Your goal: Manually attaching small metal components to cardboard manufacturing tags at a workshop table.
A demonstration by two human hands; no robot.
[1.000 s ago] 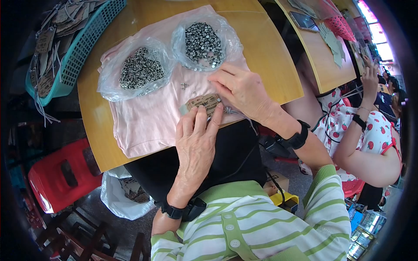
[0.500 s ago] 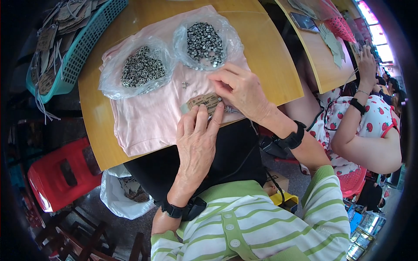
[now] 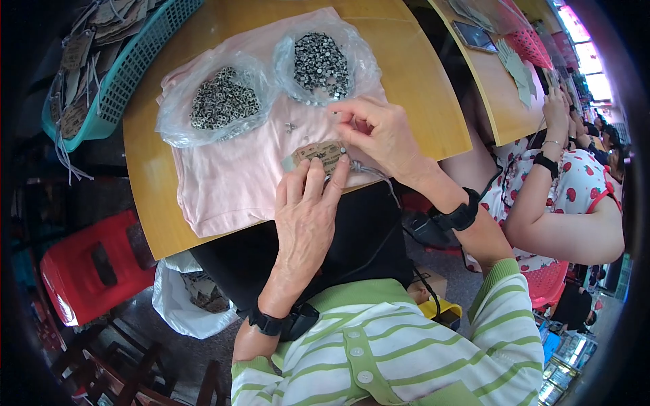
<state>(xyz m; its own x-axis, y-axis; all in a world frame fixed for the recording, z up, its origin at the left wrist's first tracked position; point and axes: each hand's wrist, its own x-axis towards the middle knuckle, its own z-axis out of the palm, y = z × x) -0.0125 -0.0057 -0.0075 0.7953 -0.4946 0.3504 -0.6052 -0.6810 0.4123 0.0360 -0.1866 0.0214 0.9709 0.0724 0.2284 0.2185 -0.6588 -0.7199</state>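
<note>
A brown printed cardboard tag (image 3: 323, 153) with a grey string lies near the front edge of the pink cloth (image 3: 210, 186). The fingertips of my left hand (image 3: 306, 206) hold it down, fingers stretched and thumb hidden. A small round metal snap piece (image 3: 343, 151) shows at the tag's right end, beside my index fingertip. My right hand (image 3: 384, 139) is raised just beyond the tag, thumb and index finger pinched; what they hold is too small to make out. A few loose metal pieces (image 3: 290, 127) lie on the cloth left of it.
Two clear plastic bags hold metal parts: ring-like pieces (image 3: 223, 101) at left, shiny caps (image 3: 320, 64) at right. A teal basket (image 3: 125, 74) of tags stands far left. Below are a red stool (image 3: 98, 264) and a white bag (image 3: 179, 308). A person (image 3: 569, 196) sits at right.
My right hand has shifted slightly away from the tag, its thumb and index finger now pinched near the right bag. The left hand stays on the tag. The neighbour's arm has moved a little.
</note>
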